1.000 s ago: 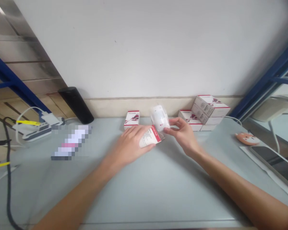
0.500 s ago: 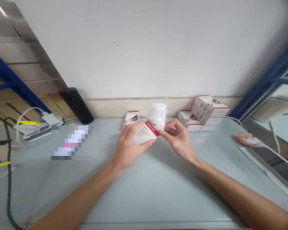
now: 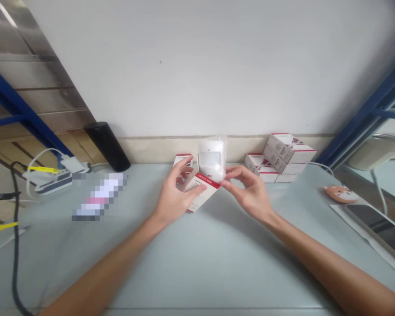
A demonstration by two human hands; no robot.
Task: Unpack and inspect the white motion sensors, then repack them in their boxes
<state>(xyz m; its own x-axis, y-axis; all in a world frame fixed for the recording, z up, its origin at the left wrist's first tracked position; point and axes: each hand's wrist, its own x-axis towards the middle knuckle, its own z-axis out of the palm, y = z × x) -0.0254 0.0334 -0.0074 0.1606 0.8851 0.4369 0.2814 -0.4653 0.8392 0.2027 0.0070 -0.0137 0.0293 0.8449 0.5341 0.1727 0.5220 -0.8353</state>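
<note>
My left hand (image 3: pixel 173 193) grips a small white and red detector box (image 3: pixel 206 193), its thumb on the printed face and its fingers curved round the far side. The box leans to the right. A white motion detector (image 3: pixel 210 159), wrapped in a clear plastic bag, sticks up out of the box's top end; its lower part is hidden by the box. At the box's upper right corner, my right hand (image 3: pixel 246 188) pinches the lower edge of the bagged detector. Behind my left fingers stands another detector box (image 3: pixel 183 157), partly covered.
Several similar boxes (image 3: pixel 288 153) are stacked at the back right against the wall. A black cylinder (image 3: pixel 107 147), a power strip (image 3: pixel 62 177) and a blurred-out phone-like object (image 3: pixel 100 195) lie left. On the right are an orange animal-shaped item (image 3: pixel 340 194) and a dark phone (image 3: pixel 371 221).
My left fingers have lifted and spread on the box, showing more of its printed face and lower end. The bagged detector has shifted slightly left and turned its front more towards me.
</note>
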